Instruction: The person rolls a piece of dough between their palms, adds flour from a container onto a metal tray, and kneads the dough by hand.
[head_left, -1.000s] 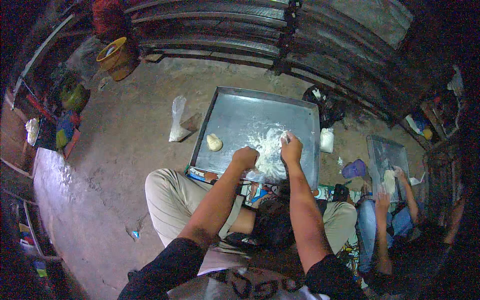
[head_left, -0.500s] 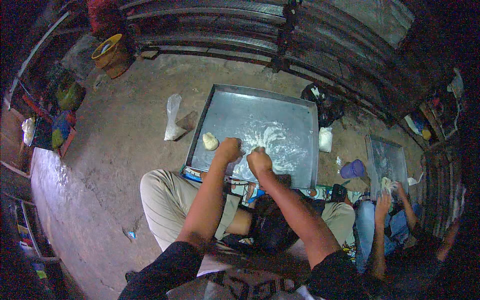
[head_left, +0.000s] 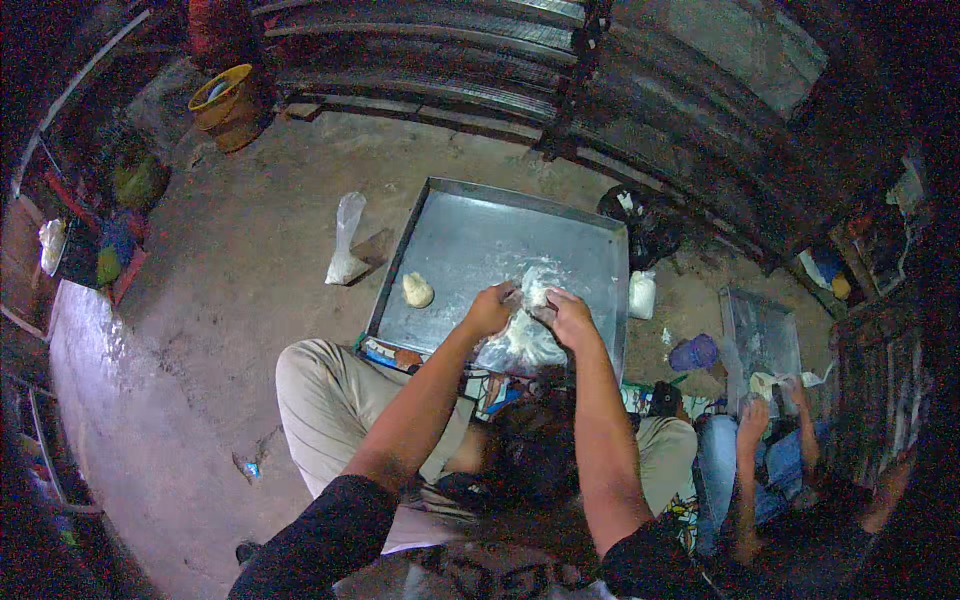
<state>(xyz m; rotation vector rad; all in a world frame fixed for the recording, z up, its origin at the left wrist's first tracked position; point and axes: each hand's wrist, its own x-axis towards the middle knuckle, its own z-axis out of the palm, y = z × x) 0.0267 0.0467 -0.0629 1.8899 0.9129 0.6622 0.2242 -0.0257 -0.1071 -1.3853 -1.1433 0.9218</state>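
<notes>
Both my hands are over a shallow metal tray (head_left: 455, 235) dusted with white powder. A clear plastic bag (head_left: 525, 348) with white powder in it hangs between them, low over the tray's near side. My left hand (head_left: 490, 310) pinches one side of the bag's top. The other side is gripped by my right hand (head_left: 568, 315), with its fingers bent around it. White powder shows between the two hands, though I cannot tell whether it lies in the bag or on the tray. A pale lump of dough (head_left: 418, 290) rests on the tray's left part, apart from my hands.
A tied clear bag of white powder (head_left: 345, 265) stands left of the tray; a white bag (head_left: 643, 295) and a black plastic bag (head_left: 645, 235) lie right. Beyond are a purple cup (head_left: 693, 353) and a co-worker's hands (head_left: 755, 420) at a smaller tray (head_left: 765, 330). Yellow bucket (head_left: 225, 110) far left.
My hands have moved from close-set fists to farther apart, shifting right, and the plastic bag now shows spread between them. The co-worker's hands have moved slightly. The view has tilted a little.
</notes>
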